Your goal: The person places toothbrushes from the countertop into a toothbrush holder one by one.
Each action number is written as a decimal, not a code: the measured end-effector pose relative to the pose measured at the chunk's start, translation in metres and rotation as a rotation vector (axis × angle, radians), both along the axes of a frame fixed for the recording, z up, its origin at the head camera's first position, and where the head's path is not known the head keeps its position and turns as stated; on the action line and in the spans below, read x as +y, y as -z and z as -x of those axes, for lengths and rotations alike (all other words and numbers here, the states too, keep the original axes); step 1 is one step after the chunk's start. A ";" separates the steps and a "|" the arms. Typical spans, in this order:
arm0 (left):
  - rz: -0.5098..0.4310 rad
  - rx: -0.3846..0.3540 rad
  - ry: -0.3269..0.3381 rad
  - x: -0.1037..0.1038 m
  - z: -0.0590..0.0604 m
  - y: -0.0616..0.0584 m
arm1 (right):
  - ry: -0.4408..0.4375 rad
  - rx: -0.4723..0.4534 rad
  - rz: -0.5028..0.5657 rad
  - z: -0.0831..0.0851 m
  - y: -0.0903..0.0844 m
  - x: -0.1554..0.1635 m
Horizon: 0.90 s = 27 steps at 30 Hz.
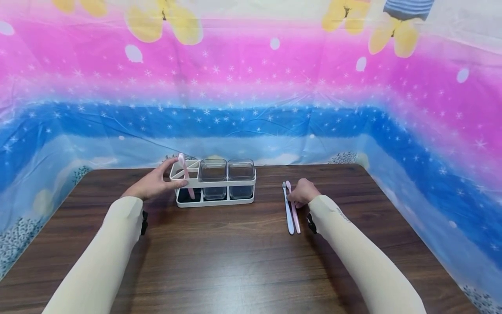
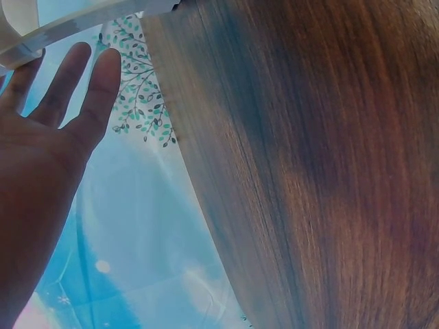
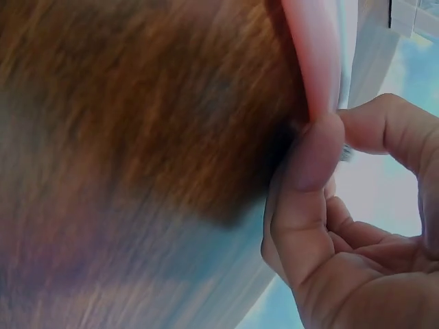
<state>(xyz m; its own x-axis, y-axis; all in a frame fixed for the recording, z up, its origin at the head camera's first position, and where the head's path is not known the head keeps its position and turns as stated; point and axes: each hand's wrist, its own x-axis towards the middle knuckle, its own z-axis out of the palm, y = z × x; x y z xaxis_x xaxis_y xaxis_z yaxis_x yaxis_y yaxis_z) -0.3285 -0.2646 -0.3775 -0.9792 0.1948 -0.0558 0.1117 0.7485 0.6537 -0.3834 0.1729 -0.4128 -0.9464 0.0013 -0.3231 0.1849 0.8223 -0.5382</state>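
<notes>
A white toothbrush holder (image 1: 215, 203) with clear cups stands toward the back of the table, a pink toothbrush (image 1: 186, 172) upright in its left compartment. My left hand (image 1: 153, 179) grips the holder's left end, thumb along the front rim and fingers behind. In the left wrist view, that hand (image 2: 41, 157) has some fingers spread near the white rim. To the right, my right hand (image 1: 303, 192) pinches a second pink toothbrush (image 1: 295, 220) between thumb and index finger, clearer in the right wrist view. A whitish-blue toothbrush (image 1: 288, 216) lies beside it.
Two clear cups (image 1: 213, 170) fill the holder's middle and right places. The dark wooden table (image 1: 227, 261) meets a colourful printed cloth (image 1: 243, 117) at its back and sides.
</notes>
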 end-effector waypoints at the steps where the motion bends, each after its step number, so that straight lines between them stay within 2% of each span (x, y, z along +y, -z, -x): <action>1: -0.002 -0.002 -0.001 0.000 0.000 0.000 | 0.004 -0.001 0.000 0.000 0.000 0.000; 8: -0.025 0.003 0.012 -0.001 0.000 0.001 | 0.047 -0.005 0.068 0.006 0.004 0.006; 12: -0.017 0.003 0.007 -0.002 0.001 0.001 | 0.036 0.027 0.122 0.007 0.000 0.013; 17: -0.009 0.005 0.005 0.000 0.002 0.000 | -0.001 0.159 0.208 0.004 -0.010 0.022; 27: -0.014 -0.002 0.008 -0.001 0.000 -0.001 | -0.085 0.413 0.264 0.008 -0.018 0.028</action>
